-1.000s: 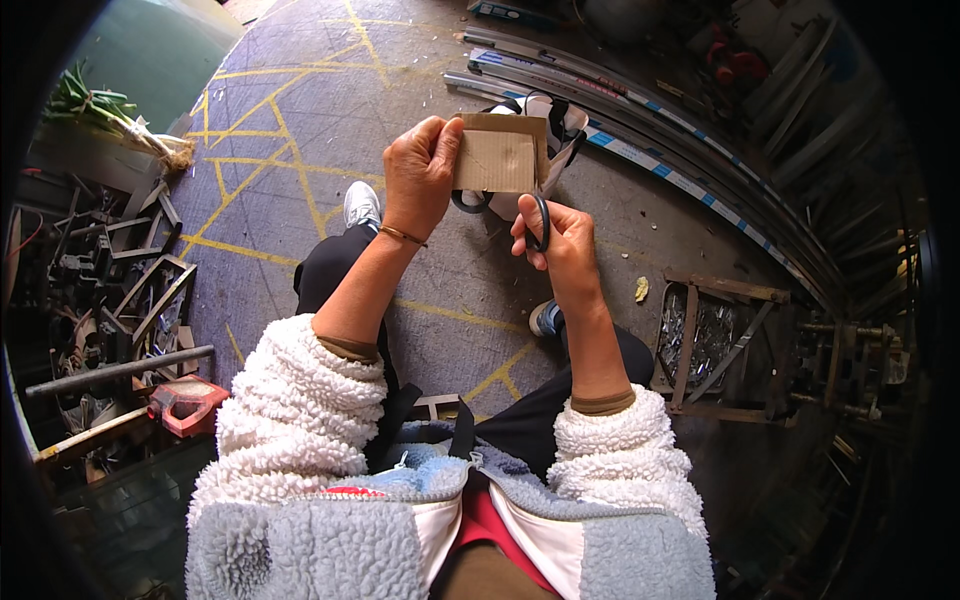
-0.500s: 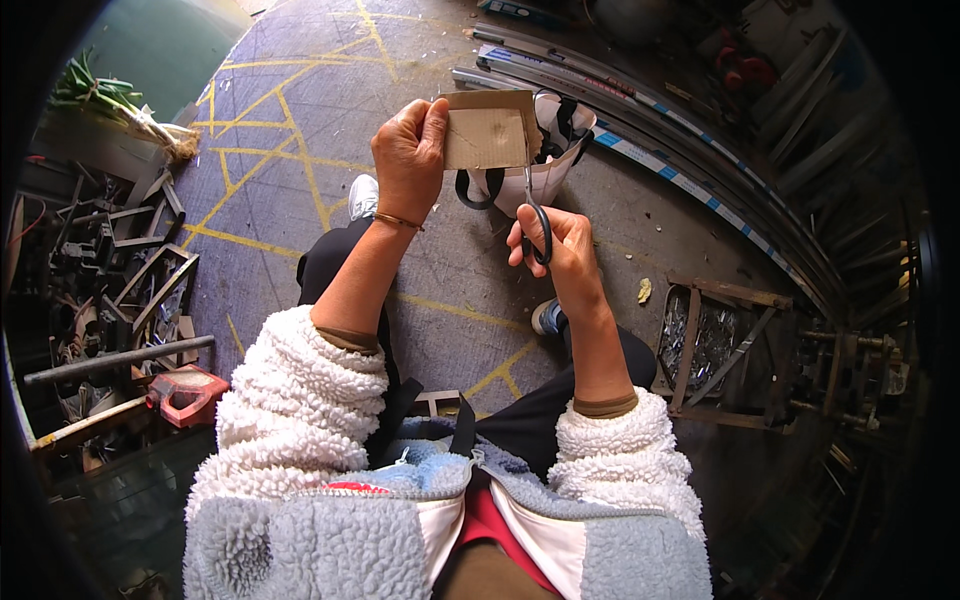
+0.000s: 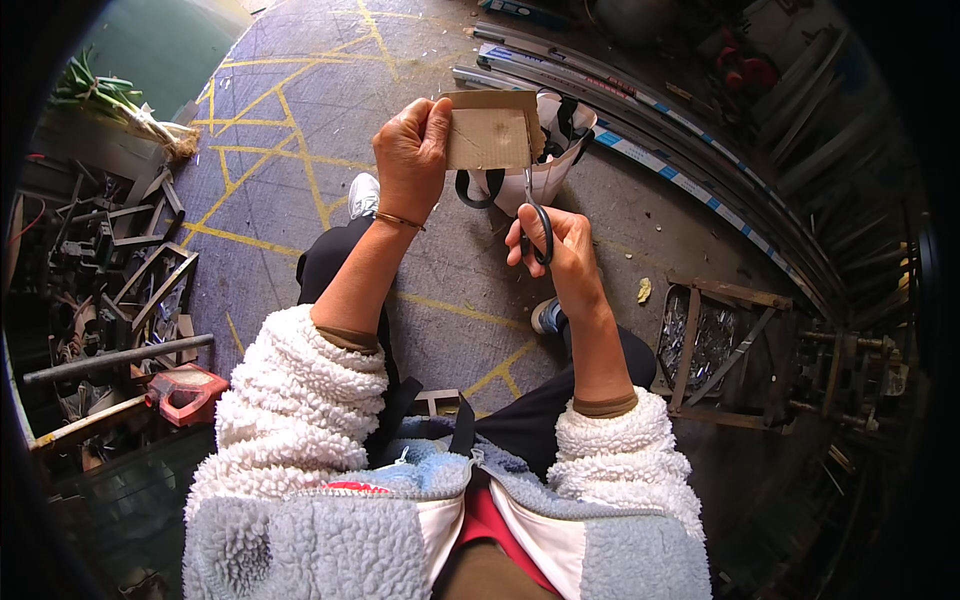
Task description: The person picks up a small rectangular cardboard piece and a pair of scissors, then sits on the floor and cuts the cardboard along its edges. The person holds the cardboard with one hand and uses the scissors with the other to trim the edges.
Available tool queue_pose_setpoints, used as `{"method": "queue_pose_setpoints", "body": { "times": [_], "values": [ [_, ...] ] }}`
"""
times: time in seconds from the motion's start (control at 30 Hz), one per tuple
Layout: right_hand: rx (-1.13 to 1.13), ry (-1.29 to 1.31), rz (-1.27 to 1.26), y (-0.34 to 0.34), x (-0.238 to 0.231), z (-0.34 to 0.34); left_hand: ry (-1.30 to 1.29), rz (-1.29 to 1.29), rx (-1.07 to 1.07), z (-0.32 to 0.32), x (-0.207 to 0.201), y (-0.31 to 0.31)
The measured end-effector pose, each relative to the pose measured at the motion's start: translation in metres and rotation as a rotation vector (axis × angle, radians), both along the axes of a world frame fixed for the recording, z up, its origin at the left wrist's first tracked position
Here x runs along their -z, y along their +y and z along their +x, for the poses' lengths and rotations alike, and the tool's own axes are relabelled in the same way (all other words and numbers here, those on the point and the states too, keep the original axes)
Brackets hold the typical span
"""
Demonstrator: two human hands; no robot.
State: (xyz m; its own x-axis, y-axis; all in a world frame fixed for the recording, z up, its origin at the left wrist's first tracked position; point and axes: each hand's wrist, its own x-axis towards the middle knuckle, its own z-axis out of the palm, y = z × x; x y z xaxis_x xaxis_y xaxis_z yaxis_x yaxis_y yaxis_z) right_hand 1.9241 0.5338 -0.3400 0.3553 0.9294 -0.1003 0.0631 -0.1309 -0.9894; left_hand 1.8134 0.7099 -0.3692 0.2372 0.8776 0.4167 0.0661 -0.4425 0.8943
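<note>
My left hand [image 3: 412, 150] grips a piece of brown cardboard [image 3: 487, 138] by its left edge, thumb in front. A paler rectangle covers most of the side facing me. In my right hand [image 3: 560, 240] is a pair of scissors [image 3: 543, 235] with black handles, the thumb and fingers at the loops. Their blades point up to the lower right corner of the cardboard; whether they touch it I cannot tell. Behind the cardboard, a pale pink bag [image 3: 545, 185] with black straps stands on the floor, partly hidden.
Long metal profiles [image 3: 640, 150] lie along the right. Below them stands a rusty metal frame [image 3: 725, 350] with shiny scraps. At left are metal frames [image 3: 150, 265], a red tool-like object [image 3: 188, 393] and green onions [image 3: 125, 110]. Yellow lines mark the floor [image 3: 270, 190].
The cardboard and my left hand have shifted very slightly to the right. My right hand and the scissors look almost unchanged.
</note>
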Motion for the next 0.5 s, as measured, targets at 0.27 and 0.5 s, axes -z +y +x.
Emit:
{"method": "queue_pose_setpoints", "body": {
  "times": [0.27,0.5],
  "values": [
    [0.009,-0.006,-0.008,0.0002,0.0004,0.0008,0.002,0.014,-0.003,0.0002,0.0013,0.0005],
    [0.023,0.02,-0.026,0.0003,-0.001,0.0015,-0.007,0.003,-0.011,0.0002,0.0001,0.0006]
  ]
}}
